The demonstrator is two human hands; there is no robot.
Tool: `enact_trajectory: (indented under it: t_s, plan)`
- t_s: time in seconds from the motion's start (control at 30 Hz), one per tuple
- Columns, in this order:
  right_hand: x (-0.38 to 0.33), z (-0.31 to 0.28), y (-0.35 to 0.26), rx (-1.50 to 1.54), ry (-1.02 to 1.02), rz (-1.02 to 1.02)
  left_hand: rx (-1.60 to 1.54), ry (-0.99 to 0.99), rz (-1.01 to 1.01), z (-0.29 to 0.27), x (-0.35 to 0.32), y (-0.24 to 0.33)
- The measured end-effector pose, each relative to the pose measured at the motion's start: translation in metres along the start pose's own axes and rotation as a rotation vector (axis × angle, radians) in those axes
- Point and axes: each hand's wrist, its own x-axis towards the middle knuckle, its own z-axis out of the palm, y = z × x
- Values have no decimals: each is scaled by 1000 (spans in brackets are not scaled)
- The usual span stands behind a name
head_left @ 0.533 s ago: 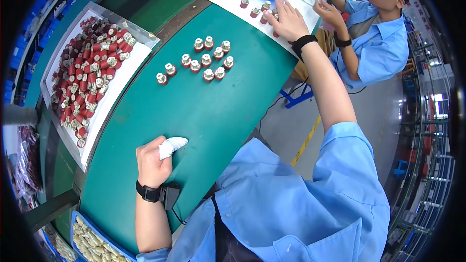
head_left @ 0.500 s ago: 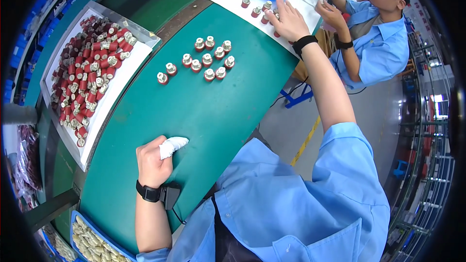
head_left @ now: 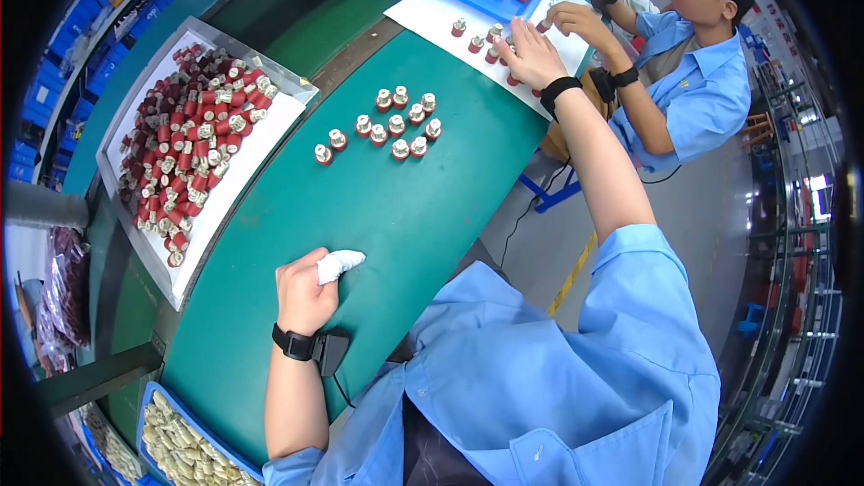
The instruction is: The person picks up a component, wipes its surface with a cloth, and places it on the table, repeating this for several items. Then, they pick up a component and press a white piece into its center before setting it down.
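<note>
Upper body: light-blue shirt (head_left: 594, 342), sleeves short or turned up; flapped chest pocket (head_left: 589, 445), small pale mark on flap. Dark fabric (head_left: 436, 450) at open front. Black right wristband (head_left: 560, 93); black left wristband (head_left: 293, 343) with dark box (head_left: 333, 354), thin cable (head_left: 343, 391).

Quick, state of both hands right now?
Left hand: closed, white cloth at its thumb side; gripped or wrapped on, cannot tell.
Right hand: open, beside red-and-silver parts; whether it touches any cannot be told.
</note>
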Motion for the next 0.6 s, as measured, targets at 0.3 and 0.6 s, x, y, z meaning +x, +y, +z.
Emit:
enact_trajectory:
  t_s: [0.3,0.6]
  plan:
    - [-11,-84,2,501,185,-197,6,-1,-17,0,-2,1]
    - [-89,-90,21,827,321,-53,12,-23,-17,-3,-1,2]
